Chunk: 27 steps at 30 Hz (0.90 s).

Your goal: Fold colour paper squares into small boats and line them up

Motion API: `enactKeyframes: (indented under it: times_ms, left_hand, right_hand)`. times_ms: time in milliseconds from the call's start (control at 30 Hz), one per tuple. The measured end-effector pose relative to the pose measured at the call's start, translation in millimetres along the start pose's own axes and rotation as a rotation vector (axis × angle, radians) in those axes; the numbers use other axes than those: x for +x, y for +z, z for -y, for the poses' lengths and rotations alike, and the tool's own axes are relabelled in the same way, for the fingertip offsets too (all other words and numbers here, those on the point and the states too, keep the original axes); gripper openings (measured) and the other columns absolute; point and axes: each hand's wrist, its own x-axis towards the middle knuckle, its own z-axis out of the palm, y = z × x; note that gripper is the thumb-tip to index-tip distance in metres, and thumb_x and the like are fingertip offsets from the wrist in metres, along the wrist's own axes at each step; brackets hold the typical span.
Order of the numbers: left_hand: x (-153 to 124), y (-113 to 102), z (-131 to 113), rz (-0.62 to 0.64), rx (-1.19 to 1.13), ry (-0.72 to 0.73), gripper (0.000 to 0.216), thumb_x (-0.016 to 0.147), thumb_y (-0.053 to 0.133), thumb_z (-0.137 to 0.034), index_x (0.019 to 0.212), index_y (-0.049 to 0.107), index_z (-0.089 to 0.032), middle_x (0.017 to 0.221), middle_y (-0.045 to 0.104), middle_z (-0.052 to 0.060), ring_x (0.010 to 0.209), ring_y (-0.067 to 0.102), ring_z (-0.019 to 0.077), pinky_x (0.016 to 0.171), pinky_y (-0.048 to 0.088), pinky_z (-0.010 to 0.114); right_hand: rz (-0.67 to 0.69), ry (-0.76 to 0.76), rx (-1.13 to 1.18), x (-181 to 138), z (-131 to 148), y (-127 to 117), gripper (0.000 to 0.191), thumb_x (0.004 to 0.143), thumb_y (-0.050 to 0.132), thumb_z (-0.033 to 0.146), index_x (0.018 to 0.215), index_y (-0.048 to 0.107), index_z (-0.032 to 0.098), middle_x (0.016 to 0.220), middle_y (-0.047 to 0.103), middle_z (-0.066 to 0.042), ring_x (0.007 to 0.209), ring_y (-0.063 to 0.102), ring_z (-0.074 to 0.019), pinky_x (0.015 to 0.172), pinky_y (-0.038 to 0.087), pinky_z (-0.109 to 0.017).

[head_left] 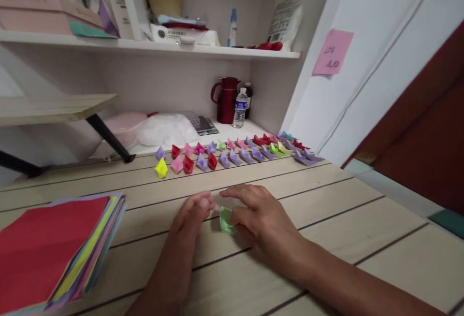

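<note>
A small piece of light green folded paper (226, 220) stands just above the slatted wooden table (326, 205), in the middle of the view. My right hand (263, 214) grips its right side with the thumb and the fingers behind, while the index finger reaches forward over it. To its left, my left hand (194, 212) is held apart from the paper, fingers loosely extended and nothing visible in them. Beyond both hands, two rows of small folded paper boats (202, 162) in purple, red, pink, green and yellow line the table's back edge.
A stack of coloured paper sheets (50, 253), red on top, lies at the left. A small raised wooden stand (58, 108) with black legs is behind it. On the back ledge are a dark red jug (227, 101), a water bottle (240, 108) and a plastic bag (166, 130).
</note>
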Motion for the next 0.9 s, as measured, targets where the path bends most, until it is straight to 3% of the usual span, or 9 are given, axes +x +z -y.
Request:
enactKeyframes:
  times_ms: [133,233,333,500,633,900]
  left_hand:
    - [-5.9,3.0,-1.7,0.044,0.102,-0.034,0.033,0.072,0.065,-0.038,0.097,0.067,-0.017,0.1,0.073,0.009,0.099,0.067,0.0238,0.088,0.051,0.038]
    - [-10.0,3.5,-3.9,0.076,0.188,-0.027,0.024,0.069,0.063,-0.026,0.092,0.067,-0.019,0.099,0.072,0.008,0.097,0.067,0.0235,0.083,0.052,0.037]
    - [-11.4,0.7,-8.4,0.139,0.263,0.018,0.012,0.067,0.058,-0.02,0.074,0.067,-0.02,0.091,0.07,0.004,0.087,0.066,0.0213,0.076,0.052,0.033]
    - [-11.0,-6.8,-17.2,0.244,0.334,0.055,0.016,0.064,0.051,-0.015,0.063,0.066,-0.02,0.072,0.062,-0.001,0.066,0.057,0.0147,0.059,0.044,0.026]
    - [-10.3,-11.7,-20.8,0.317,0.348,0.065,0.016,0.064,0.05,-0.014,0.055,0.061,-0.02,0.073,0.06,-0.002,0.067,0.056,0.0132,0.059,0.042,0.024]
    - [-9.1,-9.4,-8.4,0.267,0.441,0.054,0.012,0.068,0.054,-0.022,0.062,0.064,-0.02,0.074,0.062,0.0,0.071,0.06,0.0158,0.061,0.043,0.025]
  right_hand:
    - [-0.029,-0.091,-0.025,-0.1,3.3,0.6,0.019,0.085,0.055,0.006,0.08,0.066,0.022,0.125,0.065,-0.006,0.114,0.057,-0.0241,0.092,0.045,-0.043]
    - [-0.022,-0.129,-0.062,0.4,5.8,0.7,0.021,0.089,0.053,0.008,0.083,0.067,0.022,0.125,0.065,-0.006,0.117,0.055,-0.0248,0.093,0.044,-0.044]
    - [0.018,-0.175,-0.094,1.0,8.9,1.5,0.02,0.094,0.05,0.012,0.089,0.067,0.022,0.127,0.065,-0.004,0.12,0.053,-0.0246,0.099,0.041,-0.045]
    - [0.04,-0.246,-0.124,0.1,12.2,5.0,0.027,0.099,0.044,0.016,0.083,0.065,0.02,0.127,0.065,-0.002,0.122,0.052,-0.024,0.105,0.035,-0.047]
    - [0.049,-0.268,-0.122,-0.4,11.2,5.9,0.025,0.098,0.045,0.013,0.085,0.065,0.021,0.126,0.066,-0.002,0.122,0.053,-0.0234,0.106,0.035,-0.047]
    - [0.062,-0.244,-0.029,3.6,6.9,6.6,0.014,0.092,0.054,0.011,0.088,0.064,0.021,0.114,0.071,-0.004,0.113,0.058,-0.0232,0.099,0.04,-0.045]
